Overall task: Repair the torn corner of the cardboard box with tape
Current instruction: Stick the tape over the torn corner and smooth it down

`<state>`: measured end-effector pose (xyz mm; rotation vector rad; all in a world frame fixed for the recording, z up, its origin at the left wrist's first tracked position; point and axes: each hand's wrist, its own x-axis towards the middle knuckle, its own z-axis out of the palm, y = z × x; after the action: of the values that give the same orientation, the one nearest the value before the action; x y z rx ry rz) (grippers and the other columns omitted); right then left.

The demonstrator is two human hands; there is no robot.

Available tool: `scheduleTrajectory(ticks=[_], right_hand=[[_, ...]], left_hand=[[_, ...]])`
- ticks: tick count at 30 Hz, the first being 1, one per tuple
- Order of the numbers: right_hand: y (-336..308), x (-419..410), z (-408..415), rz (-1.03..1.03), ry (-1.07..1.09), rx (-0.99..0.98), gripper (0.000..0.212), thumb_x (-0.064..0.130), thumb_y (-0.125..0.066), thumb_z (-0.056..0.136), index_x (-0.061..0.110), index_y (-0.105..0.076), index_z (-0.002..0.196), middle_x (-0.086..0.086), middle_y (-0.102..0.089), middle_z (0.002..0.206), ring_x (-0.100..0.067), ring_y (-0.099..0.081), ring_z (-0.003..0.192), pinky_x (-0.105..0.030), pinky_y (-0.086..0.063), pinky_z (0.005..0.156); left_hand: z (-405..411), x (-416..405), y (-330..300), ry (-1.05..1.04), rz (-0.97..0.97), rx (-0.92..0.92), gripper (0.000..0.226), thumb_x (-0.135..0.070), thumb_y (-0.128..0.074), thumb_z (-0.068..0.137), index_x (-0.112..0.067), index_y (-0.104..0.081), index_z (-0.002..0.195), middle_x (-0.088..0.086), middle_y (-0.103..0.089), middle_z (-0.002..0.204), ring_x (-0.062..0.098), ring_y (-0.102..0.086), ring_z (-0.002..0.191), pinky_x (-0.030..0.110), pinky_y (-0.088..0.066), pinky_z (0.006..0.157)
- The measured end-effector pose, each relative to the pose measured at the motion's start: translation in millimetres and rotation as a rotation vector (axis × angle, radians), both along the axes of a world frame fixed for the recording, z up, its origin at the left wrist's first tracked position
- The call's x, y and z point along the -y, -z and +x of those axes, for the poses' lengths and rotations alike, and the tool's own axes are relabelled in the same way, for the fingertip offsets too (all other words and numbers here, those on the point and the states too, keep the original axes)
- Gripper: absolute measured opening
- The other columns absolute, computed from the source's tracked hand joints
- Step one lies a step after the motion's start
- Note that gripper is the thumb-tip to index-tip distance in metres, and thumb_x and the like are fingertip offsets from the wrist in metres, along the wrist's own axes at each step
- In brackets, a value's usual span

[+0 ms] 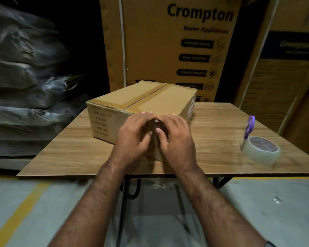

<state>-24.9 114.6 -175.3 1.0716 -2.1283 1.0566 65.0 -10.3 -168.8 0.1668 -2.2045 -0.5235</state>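
- The wooden-patterned flat table (212, 122) on dark metal legs carries all the things.
- The brown rectangular cardboard box (141, 102) lies turned at an angle in the middle of the table, a little toward its left side, with one vertical corner pointing to the near edge. Brown tape runs along its closed top seam.
- The left hand (134, 138) lies flat on the left face of this near corner, fingers spread and bent over the top edge, holding nothing.
- The right hand (175, 138) presses on the right face of the same corner, fingers also spread, holding nothing. The two thumbs are close together at the corner line, so the corner itself is mostly hidden between the hands.
- The roll of clear packing tape (262, 150) lies flat near the right edge of the table, well apart from the box.
- The scissors with purple plastic handles (249, 127) lie just behind the roll, touching it.
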Motion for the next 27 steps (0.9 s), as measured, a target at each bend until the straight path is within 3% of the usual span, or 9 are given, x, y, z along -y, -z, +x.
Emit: scheduleTrajectory(ticks=[2,12,18,22,27], right_hand=[[-2.1,-3.9,-4.8,0.017,-0.002,-0.009,0.04,0.025,-0.069,0.095,0.024,-0.064,0.134,0.003,-0.064,0.136,-0.017,-0.049,0.133,-0.034,-0.047,0.11],[-6.2,-62.2,-47.0,0.058,0.057,0.049,0.04,0.024,-0.07,0.094,0.027,-0.062,0.133,0.007,-0.062,0.139,-0.017,-0.046,0.139,-0.029,-0.03,0.112],[-9.8,-83.9,-71.7,-0.017,0.095,0.126,0.04,0.014,-0.068,0.094,0.027,-0.062,0.131,0.003,-0.058,0.146,-0.002,-0.037,0.133,-0.036,-0.034,0.115],[-14.7,-89.6,-82.0,-0.039,0.09,0.163,0.04,0.012,-0.067,0.093,0.026,-0.062,0.131,0.002,-0.057,0.146,-0.007,-0.04,0.138,-0.052,-0.047,0.112],[-13.8,-91.4,-91.3,0.002,0.109,0.141,0.041,0.014,-0.068,0.094,0.029,-0.061,0.132,0.005,-0.055,0.148,-0.015,-0.043,0.142,-0.048,-0.04,0.117]], left_hand=[[-2.9,0.1,-0.1,-0.024,-0.016,0.022,0.052,-0.01,-0.072,0.087,-0.018,-0.063,0.137,0.0,-0.062,0.143,0.019,-0.05,0.138,0.048,-0.041,0.116],[-3.5,4.6,-9.6,-0.316,-0.029,0.064,0.048,-0.033,-0.073,0.089,-0.031,-0.061,0.136,-0.005,-0.05,0.153,0.019,-0.038,0.146,0.059,-0.028,0.118],[-16.7,-6.0,-13.4,-0.321,-0.082,0.039,0.042,-0.022,-0.078,0.085,-0.025,-0.068,0.126,0.002,-0.063,0.125,0.024,-0.053,0.124,0.048,-0.036,0.107],[-28.0,-12.5,-14.8,-0.314,-0.123,0.031,0.04,-0.016,-0.079,0.084,-0.023,-0.071,0.123,0.005,-0.064,0.119,0.026,-0.054,0.118,0.047,-0.039,0.101],[-33.2,-11.9,-9.5,-0.309,-0.144,-0.01,0.04,-0.016,-0.078,0.085,-0.023,-0.071,0.124,0.005,-0.064,0.119,0.027,-0.054,0.117,0.049,-0.042,0.098]])
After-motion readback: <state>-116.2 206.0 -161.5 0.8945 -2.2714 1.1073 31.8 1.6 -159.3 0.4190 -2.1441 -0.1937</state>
